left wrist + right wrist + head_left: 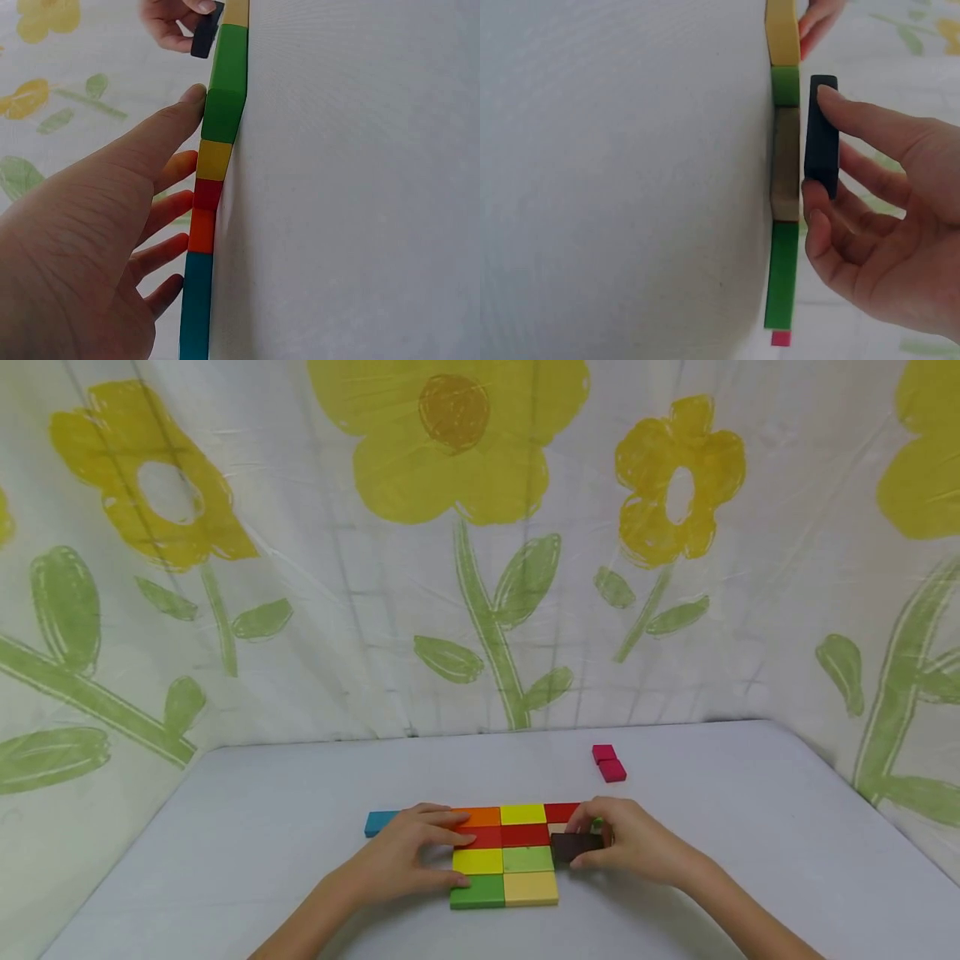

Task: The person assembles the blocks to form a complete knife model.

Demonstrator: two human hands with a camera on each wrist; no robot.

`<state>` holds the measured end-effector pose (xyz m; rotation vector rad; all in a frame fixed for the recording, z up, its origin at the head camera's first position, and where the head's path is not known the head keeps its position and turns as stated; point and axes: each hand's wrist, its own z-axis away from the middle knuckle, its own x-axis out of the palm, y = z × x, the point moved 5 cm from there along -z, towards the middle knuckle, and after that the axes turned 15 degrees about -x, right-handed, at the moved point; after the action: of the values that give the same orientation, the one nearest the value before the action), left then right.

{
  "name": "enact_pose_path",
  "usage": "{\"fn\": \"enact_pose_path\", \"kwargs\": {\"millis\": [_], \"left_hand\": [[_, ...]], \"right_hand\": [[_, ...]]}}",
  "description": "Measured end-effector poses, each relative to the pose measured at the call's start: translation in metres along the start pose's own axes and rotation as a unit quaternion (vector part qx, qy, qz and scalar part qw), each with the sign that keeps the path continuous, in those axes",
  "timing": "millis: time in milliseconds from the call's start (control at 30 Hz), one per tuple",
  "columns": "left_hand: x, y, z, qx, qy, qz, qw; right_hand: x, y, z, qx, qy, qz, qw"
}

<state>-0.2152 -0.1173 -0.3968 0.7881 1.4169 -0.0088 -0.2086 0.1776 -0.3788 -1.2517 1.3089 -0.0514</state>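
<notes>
Colored rectangular wooden blocks lie flat, edge to edge, in rows on the table. Among them are a green block [477,893], a pale yellow block [531,890], a light green block [528,859] and a blue block [380,822] at the left. My left hand [401,858] rests along the left side, fingers spread and fairly straight, fingertips on the blocks' edges. At the right side my right hand [637,842] pinches a black block [823,139] between thumb and fingers. That block is raised above a tan block [785,169] in the right wrist view; my fingers partly hide the blocks there.
Two pink blocks [609,763] lie farther back on the white table [300,793], right of the middle. Behind the table hangs a white curtain [315,610] printed with yellow flowers.
</notes>
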Motion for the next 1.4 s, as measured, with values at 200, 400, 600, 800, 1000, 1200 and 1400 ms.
{"fn": "enact_pose_path", "kwargs": {"millis": [200, 400, 600, 800, 1000, 1200, 1400], "left_hand": [[0.0012, -0.0013, -0.0007, -0.005, -0.003, 0.003, 1.0000], [0.0018, -0.0013, -0.0008, 0.002, 0.001, 0.001, 1.0000], [0.0009, -0.0009, -0.0005, 0.010, 0.005, 0.003, 0.9999], [0.0008, -0.0005, -0.0006, 0.008, 0.004, 0.002, 1.0000], [0.0003, -0.0006, -0.0006, 0.000, -0.003, 0.008, 1.0000], [0.0001, -0.0008, -0.0005, -0.004, -0.005, 0.011, 0.9999], [0.0003, -0.0007, -0.0006, -0.003, -0.004, 0.011, 0.9999]], "right_hand": [[0.0034, 0.0021, 0.0001, 0.005, -0.015, -0.002, 0.9999], [0.0032, 0.0022, 0.0011, 0.000, -0.015, 0.009, 0.9999], [0.0038, 0.0023, 0.0006, 0.007, -0.019, 0.008, 0.9998], [0.0056, 0.0019, 0.0001, 0.013, -0.020, 0.016, 0.9996], [0.0078, 0.0021, 0.0008, 0.016, -0.018, 0.022, 0.9995], [0.0095, 0.0046, 0.0008, 0.018, -0.019, 0.024, 0.9993], [0.0101, 0.0041, 0.0005, 0.019, -0.021, 0.028, 0.9992]]}}
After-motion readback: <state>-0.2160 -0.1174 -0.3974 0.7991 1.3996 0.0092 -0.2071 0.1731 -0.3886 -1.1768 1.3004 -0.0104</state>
